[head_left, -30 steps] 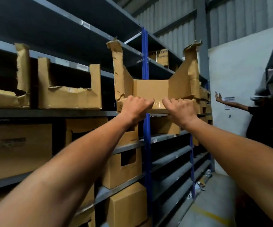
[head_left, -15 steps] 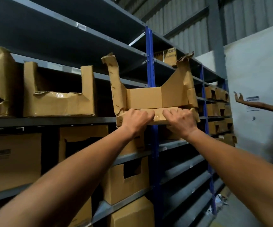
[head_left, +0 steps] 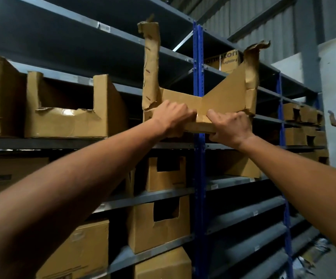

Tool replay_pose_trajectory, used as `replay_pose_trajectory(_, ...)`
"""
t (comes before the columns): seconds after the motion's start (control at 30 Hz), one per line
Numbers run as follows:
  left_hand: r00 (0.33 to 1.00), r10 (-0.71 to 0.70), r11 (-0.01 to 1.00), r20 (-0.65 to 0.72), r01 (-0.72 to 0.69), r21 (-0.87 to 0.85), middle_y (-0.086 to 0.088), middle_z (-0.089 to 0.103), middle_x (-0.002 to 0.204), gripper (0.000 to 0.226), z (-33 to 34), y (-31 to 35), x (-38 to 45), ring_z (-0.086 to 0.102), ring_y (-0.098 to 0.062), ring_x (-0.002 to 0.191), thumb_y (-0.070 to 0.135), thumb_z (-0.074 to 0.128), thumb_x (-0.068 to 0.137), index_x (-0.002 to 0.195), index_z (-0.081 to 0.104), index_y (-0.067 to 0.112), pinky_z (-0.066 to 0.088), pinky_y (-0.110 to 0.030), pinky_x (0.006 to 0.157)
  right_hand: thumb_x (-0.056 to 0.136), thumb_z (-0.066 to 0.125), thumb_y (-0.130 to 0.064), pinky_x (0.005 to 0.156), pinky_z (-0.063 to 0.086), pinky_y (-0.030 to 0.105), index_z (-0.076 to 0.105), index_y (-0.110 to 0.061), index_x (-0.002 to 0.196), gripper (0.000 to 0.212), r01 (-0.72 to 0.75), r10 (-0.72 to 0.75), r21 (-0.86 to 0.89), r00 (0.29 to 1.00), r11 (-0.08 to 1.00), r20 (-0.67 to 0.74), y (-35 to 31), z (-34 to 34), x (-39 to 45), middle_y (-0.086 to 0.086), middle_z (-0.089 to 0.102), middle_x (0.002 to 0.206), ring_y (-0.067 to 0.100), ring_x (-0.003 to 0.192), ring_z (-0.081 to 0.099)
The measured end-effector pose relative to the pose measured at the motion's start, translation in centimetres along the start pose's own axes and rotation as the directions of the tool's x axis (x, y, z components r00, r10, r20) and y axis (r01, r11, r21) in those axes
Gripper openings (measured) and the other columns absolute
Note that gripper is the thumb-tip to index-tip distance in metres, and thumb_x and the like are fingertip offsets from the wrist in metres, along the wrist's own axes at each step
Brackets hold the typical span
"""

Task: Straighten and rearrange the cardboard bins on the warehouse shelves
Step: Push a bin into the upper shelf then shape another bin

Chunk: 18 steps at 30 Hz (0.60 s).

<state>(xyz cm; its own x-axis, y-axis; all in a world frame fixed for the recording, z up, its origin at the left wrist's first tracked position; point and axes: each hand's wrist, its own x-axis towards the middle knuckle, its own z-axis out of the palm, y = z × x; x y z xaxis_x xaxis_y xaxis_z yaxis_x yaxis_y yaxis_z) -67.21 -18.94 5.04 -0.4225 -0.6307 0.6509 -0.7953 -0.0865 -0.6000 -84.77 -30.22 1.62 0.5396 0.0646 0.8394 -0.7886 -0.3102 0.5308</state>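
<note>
Head: both hands (head_left: 201, 121) on bin's (head_left: 221, 99) front edge

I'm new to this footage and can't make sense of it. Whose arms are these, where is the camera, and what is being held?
The camera sits on a person's head, looking forward, so the two bare arms are their own. The left hand and right hand both grip the front edge of a torn cardboard bin, in front of a blue upright of the warehouse shelves. Another cut-open bin stands on the shelf to its left. More boxes fill the lower shelves.
</note>
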Motion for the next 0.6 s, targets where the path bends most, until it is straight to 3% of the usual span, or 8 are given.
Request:
replay_pose_trajectory(0.1,0.998,0.04,0.999,0.052,-0.039,-0.014,0.002,0.042,0.089,0.043,0.4,1.2,0.7,0.042,-0.015,0.079,0.029,0.065,0.087,0.127,0.049,0.023,0.034,-0.033,0.071,0.065,0.082,-0.029,0.045,0.037,0.028,0.047,-0.011,0.102,0.054,-0.042,0.039,0.042,0.996,0.998,0.076,-0.2,0.9,-2.0,0.014,0.067,0.075,0.033,0.055,0.062)
replay_pose_trajectory(0.23,0.988,0.082,0.996,0.128,-0.076,-0.052,0.001,0.049,0.093,0.047,1.7,3.4,1.7,0.046,-0.015,0.08,0.032,0.071,0.082,0.124,0.051,0.025,0.038,-0.032,0.069,0.07,0.077,-0.037,0.056,0.042,0.032,0.048,-0.012,0.116,0.059,-0.135,0.113,0.067,0.958,0.989,0.264,0.0,1.9,-4.4,0.014,0.069,0.092,0.034,0.074,0.065)
replay_pose_trajectory(0.37,0.984,0.083,0.988,0.157,-0.06,-0.143,0.004,0.041,0.087,0.051,4.0,5.7,2.9,0.047,-0.016,0.079,0.031,0.075,0.076,0.12,0.052,0.023,0.039,-0.03,0.065,0.073,0.076,-0.038,0.063,0.046,0.033,0.046,-0.016,0.119,0.059,-0.172,0.125,0.092,0.916,0.981,0.382,1.2,2.5,-6.1,0.012,0.068,0.1,0.032,0.083,0.066)
replay_pose_trajectory(0.47,0.982,0.071,0.964,0.173,-0.023,-0.264,0.002,0.041,0.096,0.053,5.7,6.5,3.8,0.047,-0.016,0.086,0.033,0.075,0.076,0.121,0.048,0.022,0.042,-0.029,0.069,0.074,0.074,-0.036,0.067,0.045,0.034,0.044,-0.021,0.115,0.053,-0.121,0.07,0.076,0.874,0.99,0.481,3.2,2.8,-5.4,0.007,0.068,0.1,0.029,0.086,0.066)
replay_pose_trajectory(0.6,0.994,0.024,0.966,0.104,0.004,-0.259,0.005,0.043,0.093,0.053,7.0,5.1,5.2,0.047,-0.014,0.08,0.038,0.075,0.073,0.118,0.048,0.029,0.033,-0.029,0.059,0.075,0.073,-0.038,0.07,0.05,0.035,0.044,-0.026,0.111,0.048,-0.132,0.074,0.078,0.854,0.988,0.515,4.2,4.8,-3.7,0.004,0.066,0.092,0.026,0.079,0.064)
